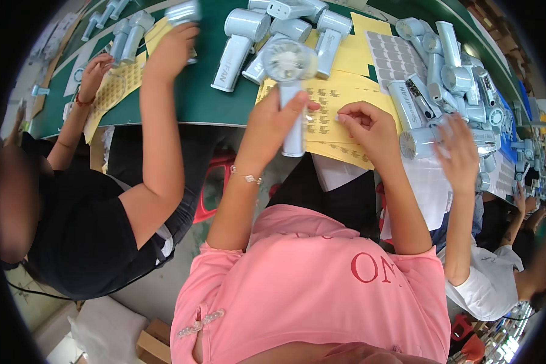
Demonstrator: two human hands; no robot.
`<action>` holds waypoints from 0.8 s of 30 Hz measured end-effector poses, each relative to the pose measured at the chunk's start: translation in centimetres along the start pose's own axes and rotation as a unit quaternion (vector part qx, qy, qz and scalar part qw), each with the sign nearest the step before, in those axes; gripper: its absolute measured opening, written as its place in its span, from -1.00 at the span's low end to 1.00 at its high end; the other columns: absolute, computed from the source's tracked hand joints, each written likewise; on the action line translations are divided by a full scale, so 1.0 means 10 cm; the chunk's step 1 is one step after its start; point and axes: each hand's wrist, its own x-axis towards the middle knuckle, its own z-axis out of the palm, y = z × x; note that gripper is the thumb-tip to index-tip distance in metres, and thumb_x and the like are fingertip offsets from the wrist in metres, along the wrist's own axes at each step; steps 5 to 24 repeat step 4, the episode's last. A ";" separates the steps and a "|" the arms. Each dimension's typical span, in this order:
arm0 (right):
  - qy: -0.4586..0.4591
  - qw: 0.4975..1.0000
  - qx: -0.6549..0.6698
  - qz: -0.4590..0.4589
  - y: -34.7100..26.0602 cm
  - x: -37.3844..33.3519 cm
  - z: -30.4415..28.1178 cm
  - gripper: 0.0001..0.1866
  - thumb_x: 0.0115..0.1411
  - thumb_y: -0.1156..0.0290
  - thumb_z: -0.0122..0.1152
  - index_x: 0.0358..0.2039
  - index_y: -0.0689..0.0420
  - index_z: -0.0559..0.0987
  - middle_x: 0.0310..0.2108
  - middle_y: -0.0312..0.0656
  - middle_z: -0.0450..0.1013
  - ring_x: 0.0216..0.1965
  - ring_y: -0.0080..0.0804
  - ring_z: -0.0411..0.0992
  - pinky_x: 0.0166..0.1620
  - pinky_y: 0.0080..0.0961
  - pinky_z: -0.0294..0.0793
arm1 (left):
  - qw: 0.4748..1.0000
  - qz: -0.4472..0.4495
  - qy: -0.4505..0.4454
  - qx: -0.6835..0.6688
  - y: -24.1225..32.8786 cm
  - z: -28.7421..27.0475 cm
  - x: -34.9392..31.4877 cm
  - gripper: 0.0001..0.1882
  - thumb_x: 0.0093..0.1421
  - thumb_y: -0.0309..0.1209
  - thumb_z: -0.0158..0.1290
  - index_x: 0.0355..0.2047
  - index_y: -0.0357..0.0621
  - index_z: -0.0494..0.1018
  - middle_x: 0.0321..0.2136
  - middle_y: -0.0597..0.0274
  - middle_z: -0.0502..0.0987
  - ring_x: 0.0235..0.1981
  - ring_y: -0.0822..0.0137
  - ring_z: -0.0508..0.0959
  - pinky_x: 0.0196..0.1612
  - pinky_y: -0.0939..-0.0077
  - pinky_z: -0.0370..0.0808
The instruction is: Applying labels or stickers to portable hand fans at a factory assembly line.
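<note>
My left hand (270, 124) is closed around the light blue handle of a handheld fan (291, 67). The fan stands upright in my grip with its round, clear-fronted head at the top. To its right, my right hand (370, 127) is closed, thumb and fingertips pinched together. A tiny pale bit shows at those fingertips, too small to name. Both hands are above a yellow label sheet (327, 97) printed with rows of small dark marks. Several light blue fans (233, 60) lie on the table just beyond my left hand.
The green table (203, 103) runs across in front of me. A pile of fans (461, 85) and a grey label sheet (397, 54) lie to the right. A co-worker's blurred hand (458, 148) reaches in there. At left, another co-worker's hand (173, 51) holds a fan.
</note>
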 end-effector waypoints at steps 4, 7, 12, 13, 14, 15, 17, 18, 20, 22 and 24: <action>0.000 0.993 -0.108 -0.038 0.06 0.05 0.07 -0.90 0.03 0.49 0.20 -0.40 0.20 0.56 -0.57 -0.34 0.45 -0.57 -0.65 0.33 -0.45 -0.73 0.35 | 0.964 -0.010 -0.004 0.267 -0.03 0.05 0.04 -0.41 0.09 0.11 -0.05 -0.23 -0.25 0.39 -0.27 0.11 0.55 -0.29 0.18 0.55 -0.24 0.39 0.43; 0.000 0.993 -0.108 -0.038 0.06 0.05 0.07 -0.90 0.03 0.49 0.20 -0.40 0.20 0.56 -0.57 -0.34 0.45 -0.57 -0.65 0.33 -0.45 -0.73 0.35 | 0.964 -0.010 -0.004 0.267 -0.03 0.05 0.04 -0.41 0.09 0.11 -0.05 -0.23 -0.25 0.39 -0.27 0.11 0.55 -0.29 0.18 0.55 -0.24 0.39 0.43; 0.000 0.993 -0.108 -0.038 0.06 0.05 0.07 -0.90 0.03 0.49 0.20 -0.40 0.20 0.56 -0.57 -0.34 0.45 -0.57 -0.65 0.33 -0.45 -0.73 0.35 | 0.964 -0.010 -0.004 0.267 -0.03 0.05 0.04 -0.41 0.09 0.11 -0.05 -0.23 -0.25 0.39 -0.27 0.11 0.55 -0.29 0.18 0.55 -0.24 0.39 0.43; 0.000 0.993 -0.108 -0.038 0.06 0.05 0.07 -0.90 0.03 0.49 0.20 -0.40 0.20 0.56 -0.57 -0.34 0.45 -0.57 -0.65 0.33 -0.45 -0.73 0.35 | 0.964 -0.010 -0.004 0.267 -0.03 0.05 0.04 -0.41 0.09 0.11 -0.05 -0.23 -0.25 0.39 -0.27 0.11 0.55 -0.29 0.18 0.55 -0.24 0.39 0.43; 0.000 0.993 -0.108 -0.038 0.06 0.05 0.07 -0.90 0.03 0.49 0.20 -0.40 0.20 0.56 -0.57 -0.34 0.45 -0.57 -0.65 0.33 -0.45 -0.73 0.35 | 0.964 -0.010 -0.004 0.267 -0.03 0.05 0.04 -0.41 0.09 0.11 -0.05 -0.23 -0.25 0.39 -0.27 0.11 0.55 -0.29 0.18 0.55 -0.24 0.39 0.43; 0.000 0.993 -0.108 -0.038 0.06 0.05 0.07 -0.90 0.03 0.49 0.20 -0.40 0.20 0.56 -0.57 -0.34 0.45 -0.57 -0.65 0.33 -0.45 -0.73 0.35 | 0.964 -0.010 -0.004 0.267 -0.03 0.05 0.04 -0.41 0.09 0.11 -0.05 -0.23 -0.25 0.39 -0.27 0.11 0.55 -0.29 0.18 0.55 -0.24 0.39 0.43; 0.000 0.993 -0.108 -0.038 0.06 0.05 0.07 -0.90 0.03 0.49 0.20 -0.40 0.20 0.56 -0.57 -0.34 0.45 -0.57 -0.65 0.33 -0.45 -0.73 0.35 | 0.964 -0.010 -0.004 0.267 -0.03 0.05 0.04 -0.41 0.09 0.11 -0.05 -0.23 -0.25 0.39 -0.27 0.11 0.55 -0.29 0.18 0.55 -0.24 0.39 0.43; 0.000 0.993 -0.108 -0.038 0.06 0.05 0.07 -0.90 0.03 0.49 0.20 -0.40 0.20 0.56 -0.57 -0.34 0.45 -0.57 -0.65 0.33 -0.45 -0.73 0.35 | 0.964 -0.010 -0.004 0.267 -0.03 0.05 0.04 -0.41 0.09 0.11 -0.05 -0.23 -0.25 0.39 -0.27 0.11 0.55 -0.29 0.18 0.55 -0.24 0.39 0.43; 0.000 0.993 -0.108 -0.038 0.06 0.05 0.07 -0.90 0.03 0.49 0.20 -0.40 0.20 0.56 -0.57 -0.34 0.45 -0.57 -0.65 0.33 -0.45 -0.73 0.35 | 0.964 -0.010 -0.004 0.267 -0.03 0.05 0.04 -0.41 0.09 0.11 -0.05 -0.23 -0.25 0.39 -0.27 0.11 0.55 -0.29 0.18 0.55 -0.24 0.39 0.43; 0.000 0.993 -0.108 -0.038 0.06 0.05 0.07 -0.90 0.03 0.49 0.20 -0.40 0.20 0.56 -0.57 -0.34 0.45 -0.57 -0.65 0.33 -0.45 -0.73 0.35 | 0.964 -0.010 -0.004 0.267 -0.03 0.05 0.04 -0.41 0.09 0.11 -0.05 -0.23 -0.25 0.39 -0.27 0.11 0.55 -0.29 0.18 0.55 -0.24 0.39 0.43; 0.000 0.993 -0.108 -0.038 0.06 0.05 0.07 -0.90 0.03 0.49 0.20 -0.40 0.20 0.56 -0.57 -0.34 0.45 -0.57 -0.65 0.33 -0.45 -0.73 0.35 | 0.964 -0.010 -0.004 0.267 -0.03 0.05 0.04 -0.41 0.09 0.11 -0.05 -0.23 -0.25 0.39 -0.27 0.11 0.55 -0.29 0.18 0.55 -0.24 0.39 0.43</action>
